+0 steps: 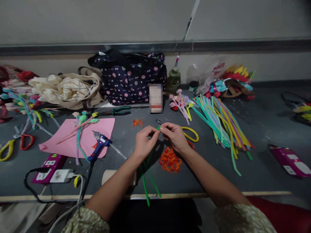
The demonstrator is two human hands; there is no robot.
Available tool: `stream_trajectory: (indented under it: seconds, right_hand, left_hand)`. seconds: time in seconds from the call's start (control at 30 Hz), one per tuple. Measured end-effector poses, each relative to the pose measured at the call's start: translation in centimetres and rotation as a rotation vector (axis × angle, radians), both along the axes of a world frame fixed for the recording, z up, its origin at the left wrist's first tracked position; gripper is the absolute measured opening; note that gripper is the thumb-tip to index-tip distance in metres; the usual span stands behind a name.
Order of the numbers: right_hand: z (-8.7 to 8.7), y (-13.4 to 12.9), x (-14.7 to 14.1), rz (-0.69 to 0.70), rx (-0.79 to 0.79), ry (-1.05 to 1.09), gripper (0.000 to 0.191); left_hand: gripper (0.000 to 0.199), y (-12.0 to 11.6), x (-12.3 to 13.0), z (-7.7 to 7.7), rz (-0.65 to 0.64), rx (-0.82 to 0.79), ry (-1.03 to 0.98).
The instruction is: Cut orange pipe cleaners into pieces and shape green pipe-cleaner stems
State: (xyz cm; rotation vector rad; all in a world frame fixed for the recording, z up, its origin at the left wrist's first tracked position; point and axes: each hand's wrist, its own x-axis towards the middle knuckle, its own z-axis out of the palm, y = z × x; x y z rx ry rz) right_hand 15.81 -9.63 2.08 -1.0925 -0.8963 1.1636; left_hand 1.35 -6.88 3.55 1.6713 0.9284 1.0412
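Observation:
Both hands meet over the middle of the table. My left hand [146, 140] pinches a green pipe cleaner [145, 186] near its upper end, and its strands hang past the table's front edge. Fingertips of my right hand [174, 134] close on the same small green end. Partly hidden beneath my right hand lie scissors with yellow and red handles [191, 134]. Just below that hand is a pile of orange cut pieces [170, 160]. A smaller scatter of orange bits [138, 122] sits beyond my left hand.
At left, a glue gun [98, 147] rests on pink paper [107, 124], near a purple power strip [52, 165]. A cardboard tube [107, 177] lies by my left forearm. Coloured pipe cleaners [218, 119] spread rightward. A dark patterned bag [131, 79] and a phone [155, 98] stand behind.

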Motion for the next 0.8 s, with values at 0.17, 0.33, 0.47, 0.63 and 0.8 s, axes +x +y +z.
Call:
stream_trajectory:
  seconds: [0.17,0.33,0.47,0.63,0.8]
  right_hand:
    - [0.2,0.3,0.6,0.098,-0.034,0.073,0.028]
    - [0.8,0.1,0.6,0.243,-0.097,0.166,0.030]
    - [0.7,0.1,0.6,0.252,-0.139,0.233,0.030]
    - [0.4,0.3,0.4,0.208,-0.215,0.378,0.035]
    - [0.7,-0.3,-0.7,0.231,-0.169,0.281,0.027]
  left_hand:
    - [0.019,0.6,0.0,0.0,-0.041,-0.298,-0.230]
    - [0.030,1.4,-0.3,-0.1,-0.192,-0.406,-0.322]
    - [0.020,1.7,-0.5,-0.3,-0.182,-0.416,-0.358]
    - [0.021,2.0,-0.7,-0.5,-0.083,-0.465,-0.432]
    - [0.016,2.1,-0.7,-0.3,0.014,-0.351,-0.435]
